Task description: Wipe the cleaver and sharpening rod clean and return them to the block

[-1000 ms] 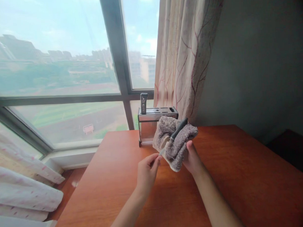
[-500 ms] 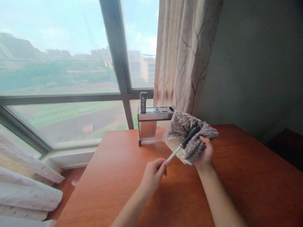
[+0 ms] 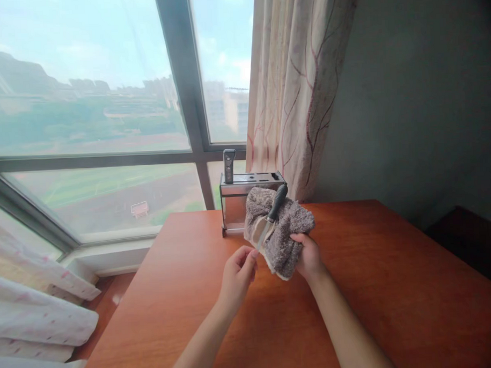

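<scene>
My right hand grips a fluffy grey-brown cloth, its thumb on top and its other fingers mostly hidden underneath. Lying across the cloth is a honing steel with a black handle, pointing up and right. Its pale metal rod runs down toward my left hand, where finger and thumb pinch the tip. Just behind the cloth stands a metal knife rack with slots in its top and clear-looking sides. One grey handle with light dots sticks up from its left end.
Everything is above a reddish-brown wooden table. Beyond it are a large window with a dark frame and a patterned curtain. A white curtain hangs at the lower left, and a dark piece of furniture stands right.
The cloth and my right hand have moved left, closer to my left hand. The honing steel has turned more upright, and its handle now shows above the cloth's edge.
</scene>
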Motion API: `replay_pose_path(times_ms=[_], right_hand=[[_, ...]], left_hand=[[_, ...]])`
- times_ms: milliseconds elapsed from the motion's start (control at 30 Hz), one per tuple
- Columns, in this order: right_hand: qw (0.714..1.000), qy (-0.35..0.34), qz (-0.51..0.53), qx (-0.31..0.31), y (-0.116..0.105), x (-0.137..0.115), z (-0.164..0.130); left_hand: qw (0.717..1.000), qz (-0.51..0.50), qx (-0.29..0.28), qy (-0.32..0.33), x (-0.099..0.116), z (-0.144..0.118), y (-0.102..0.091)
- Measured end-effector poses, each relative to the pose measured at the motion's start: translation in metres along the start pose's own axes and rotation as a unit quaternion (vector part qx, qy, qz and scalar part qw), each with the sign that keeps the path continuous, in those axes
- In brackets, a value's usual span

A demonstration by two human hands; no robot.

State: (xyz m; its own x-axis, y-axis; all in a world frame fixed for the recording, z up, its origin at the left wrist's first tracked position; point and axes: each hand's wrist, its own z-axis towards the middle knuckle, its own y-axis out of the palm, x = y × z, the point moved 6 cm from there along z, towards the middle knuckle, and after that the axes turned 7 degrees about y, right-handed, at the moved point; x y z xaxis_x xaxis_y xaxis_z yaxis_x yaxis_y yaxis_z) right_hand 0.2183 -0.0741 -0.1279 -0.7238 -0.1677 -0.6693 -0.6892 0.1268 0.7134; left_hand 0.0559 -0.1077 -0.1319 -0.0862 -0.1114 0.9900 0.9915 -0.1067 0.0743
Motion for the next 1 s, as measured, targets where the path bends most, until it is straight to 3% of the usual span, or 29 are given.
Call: replay_pose_path(times_ms=[133, 333, 433, 633, 767, 867, 1000], right_hand=[[0.999, -0.024, 0.040, 0.023, -0.007, -0.016, 0.001], [0.986, -0.130, 0.103, 0.033, -0.019, -0.054, -0.002], [0.983, -0.142, 0.113, 0.029, -0.021, -0.060, -0.003], [0.990, -0.109, 0.084, 0.019, -0.012, -0.047, -0.006], [0.998, -0.035, 0.050, 0.020, -0.006, -0.025, -0.004], [1.000, -0.002, 0.012, 0.016, -0.005, -0.012, -0.002], [1.000, -0.007, -0.008, 0.021, -0.008, -0.011, -0.001]], left_hand=[[0.999, 0.007, -0.033, -0.029, 0.000, 0.000, 0.001], [0.990, 0.003, -0.124, -0.073, -0.006, -0.005, 0.013], [0.988, -0.022, -0.132, -0.076, -0.004, -0.008, 0.018], [0.995, -0.042, -0.079, -0.036, 0.003, -0.005, 0.014], [0.997, -0.038, -0.041, -0.044, 0.005, -0.003, 0.008], [0.996, -0.060, -0.044, -0.053, 0.005, -0.003, 0.006], [0.991, -0.086, -0.064, -0.079, 0.001, -0.003, 0.007]])
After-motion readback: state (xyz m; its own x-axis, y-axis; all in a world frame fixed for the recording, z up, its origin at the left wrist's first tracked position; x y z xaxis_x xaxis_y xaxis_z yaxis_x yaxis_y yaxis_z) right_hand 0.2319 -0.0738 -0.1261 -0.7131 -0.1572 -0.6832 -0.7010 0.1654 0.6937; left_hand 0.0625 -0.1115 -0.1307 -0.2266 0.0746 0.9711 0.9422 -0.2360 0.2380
